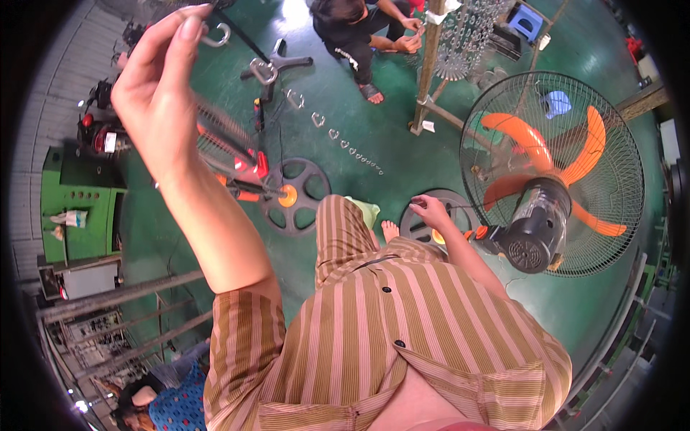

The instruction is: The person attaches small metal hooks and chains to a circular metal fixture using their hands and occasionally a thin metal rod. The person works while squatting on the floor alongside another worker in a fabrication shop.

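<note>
Chain of metal links hangs in a single strand beside the raised left hand, above the green floor; contact between its far end and the floor cannot be determined. Left thumb and forefinger converge next to the topmost hook; a pinch is probable but unconfirmed. Current step, as judged: holding the strand suspended. Further handling calls for a secure pinch and a steady wrist to limit swing. Right hand is low, above the round black base, fingers bent; whether they grasp anything cannot be determined. Orange-bladed fan stands rightward. Beyond, a co-worker sits near hanging metal strands.
</note>
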Tool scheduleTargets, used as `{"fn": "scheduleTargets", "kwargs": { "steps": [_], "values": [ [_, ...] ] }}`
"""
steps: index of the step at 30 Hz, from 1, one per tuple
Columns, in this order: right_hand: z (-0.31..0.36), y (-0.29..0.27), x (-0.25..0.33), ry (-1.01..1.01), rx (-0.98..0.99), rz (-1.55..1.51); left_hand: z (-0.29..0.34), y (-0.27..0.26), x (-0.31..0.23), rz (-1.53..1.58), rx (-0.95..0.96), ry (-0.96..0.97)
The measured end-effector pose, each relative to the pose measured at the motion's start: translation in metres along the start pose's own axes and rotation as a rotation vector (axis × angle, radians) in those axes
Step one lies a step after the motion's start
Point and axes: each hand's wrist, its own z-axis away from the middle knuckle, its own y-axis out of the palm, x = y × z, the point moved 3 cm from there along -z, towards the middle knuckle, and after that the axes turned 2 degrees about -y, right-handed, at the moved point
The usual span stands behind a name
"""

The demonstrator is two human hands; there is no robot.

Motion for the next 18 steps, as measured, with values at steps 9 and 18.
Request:
{"fn": "scheduleTargets", "kwargs": {
  "steps": [9,18],
  "values": [
    [-0.071,-0.02,0.018,0.123,-0.165,-0.086,-0.103,0.11,0.093,0.092,0.166,0.099],
    [-0.177,-0.03,0.031,0.357,-0.249,-0.05,-0.171,0.157,0.209,0.397,0.32,0.253]
  ]
}}
